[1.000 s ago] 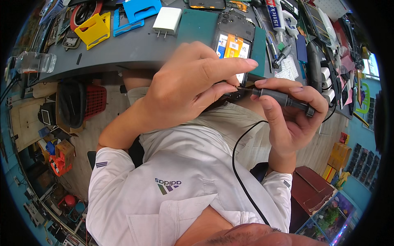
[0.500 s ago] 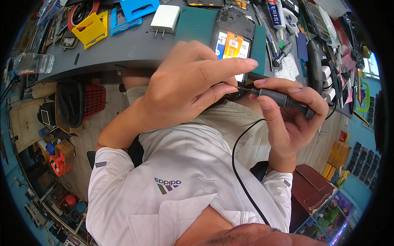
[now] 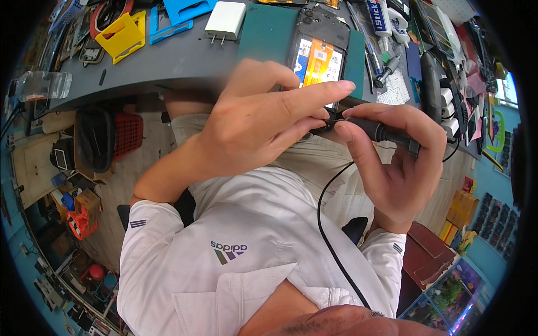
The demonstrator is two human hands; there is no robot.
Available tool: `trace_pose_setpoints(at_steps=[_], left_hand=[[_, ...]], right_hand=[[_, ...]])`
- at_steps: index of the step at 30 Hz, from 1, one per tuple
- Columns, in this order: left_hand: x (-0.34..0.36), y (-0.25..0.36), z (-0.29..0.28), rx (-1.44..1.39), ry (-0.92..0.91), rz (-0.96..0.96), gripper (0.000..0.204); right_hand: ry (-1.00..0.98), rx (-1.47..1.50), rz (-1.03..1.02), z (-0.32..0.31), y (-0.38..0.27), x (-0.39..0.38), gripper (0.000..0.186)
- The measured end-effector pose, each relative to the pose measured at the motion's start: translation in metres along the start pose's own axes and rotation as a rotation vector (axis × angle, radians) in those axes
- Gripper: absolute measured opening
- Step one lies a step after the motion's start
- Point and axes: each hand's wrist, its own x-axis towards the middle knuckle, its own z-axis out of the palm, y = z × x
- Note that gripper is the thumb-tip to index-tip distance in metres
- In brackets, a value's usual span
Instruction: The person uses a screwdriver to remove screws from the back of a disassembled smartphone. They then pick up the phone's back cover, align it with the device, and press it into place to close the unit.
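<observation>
My left hand (image 3: 258,117) is closed in front of the opened phone (image 3: 330,31), its thumb and fingertips pinched at the thin tip of a dark tool; what they hold there is too small to make out. My right hand (image 3: 403,165) grips the tool's thick dark cylindrical body (image 3: 370,130), thumb beneath and fingers over it. The phone shows its battery and an orange flex cable (image 3: 318,55); it lies partly on a green mat (image 3: 258,28), its lower end hidden behind my fingers.
Around the desk (image 3: 157,61) lie a white charger (image 3: 224,22), yellow (image 3: 120,36) and blue (image 3: 179,11) plastic stands, glue tubes (image 3: 381,25) and pen-like tools. A clear container (image 3: 42,85) sits at the left edge, a power strip (image 3: 448,112) at the right. A black cable (image 3: 330,246) crosses my shirt.
My right hand has shifted slightly left and up with the tool, its thumb now closer to my left fingertips. My left hand has moved very little.
</observation>
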Motion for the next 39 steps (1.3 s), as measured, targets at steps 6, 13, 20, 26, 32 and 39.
trace_pose_setpoints(at_steps=[6,13,20,26,32,39], left_hand=[[-0.006,0.0,-0.004,0.02,-0.024,0.022,0.058],[-0.013,-0.002,-0.004,0.027,-0.02,0.038,0.061],[-0.016,-0.003,-0.004,0.029,-0.015,0.056,0.064],[-0.027,-0.007,-0.004,-0.069,0.154,-0.008,0.058],[-0.072,0.009,0.027,-0.71,0.586,-0.699,0.021],[-0.049,0.017,0.034,-1.193,0.118,-0.973,0.027]], right_hand=[[-0.044,-0.037,0.016,-0.002,0.002,0.004,0.05],[-0.061,-0.021,0.015,0.0,0.003,0.005,0.049],[-0.091,-0.02,0.008,0.001,0.003,0.007,0.049],[-0.13,-0.123,-0.014,0.0,-0.005,0.013,0.047],[-0.24,-0.216,-0.095,-0.002,-0.012,0.029,0.049],[-0.3,-0.201,-0.185,-0.003,-0.017,0.044,0.045]])
